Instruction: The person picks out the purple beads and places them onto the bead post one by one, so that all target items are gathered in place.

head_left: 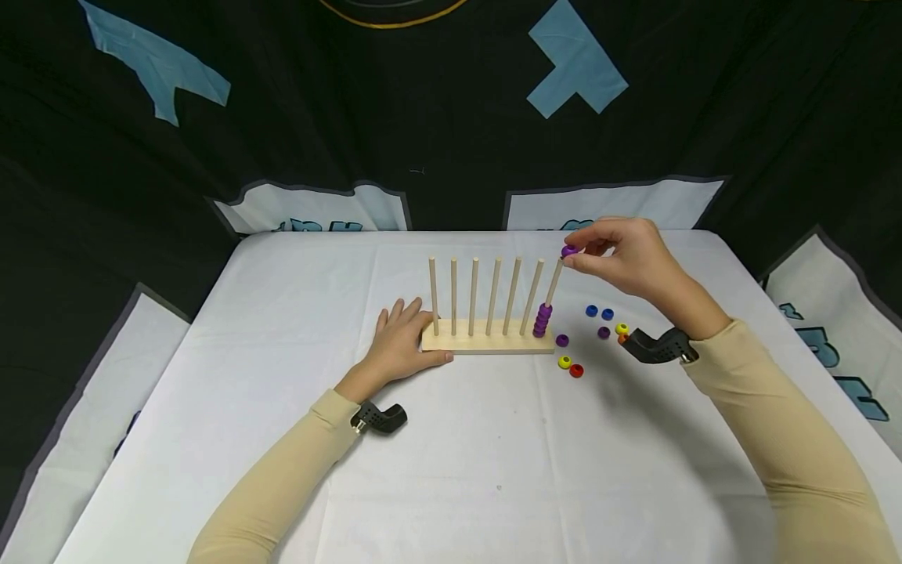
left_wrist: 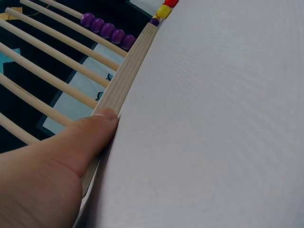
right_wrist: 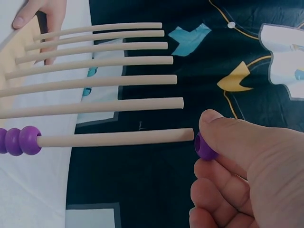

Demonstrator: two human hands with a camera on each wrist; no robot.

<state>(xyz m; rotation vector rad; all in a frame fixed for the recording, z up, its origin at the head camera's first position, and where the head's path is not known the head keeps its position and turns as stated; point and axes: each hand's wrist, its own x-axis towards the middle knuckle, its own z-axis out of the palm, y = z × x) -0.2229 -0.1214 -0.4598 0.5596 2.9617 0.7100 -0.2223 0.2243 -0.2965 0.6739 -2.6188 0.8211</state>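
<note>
At the left end of the wooden base (head_left: 486, 345), the left hand (head_left: 400, 341) lies with fingers spread, thumb against the front edge. Six pegs (head_left: 473, 296) stand bare; the rightmost peg (head_left: 553, 283) carries five purple beads (head_left: 542, 321). Just off its tip, the right hand (head_left: 627, 252) pinches another purple bead (head_left: 569, 251); mixed loose beads (head_left: 576, 370) lie unthreaded nearby.

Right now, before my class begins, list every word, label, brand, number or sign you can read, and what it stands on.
No text here can be read.
Blue shapes on the white panels: possibly letters, too small and unclear to read.
Wooden peg rack and held purple bead: no visible lettering.
</note>
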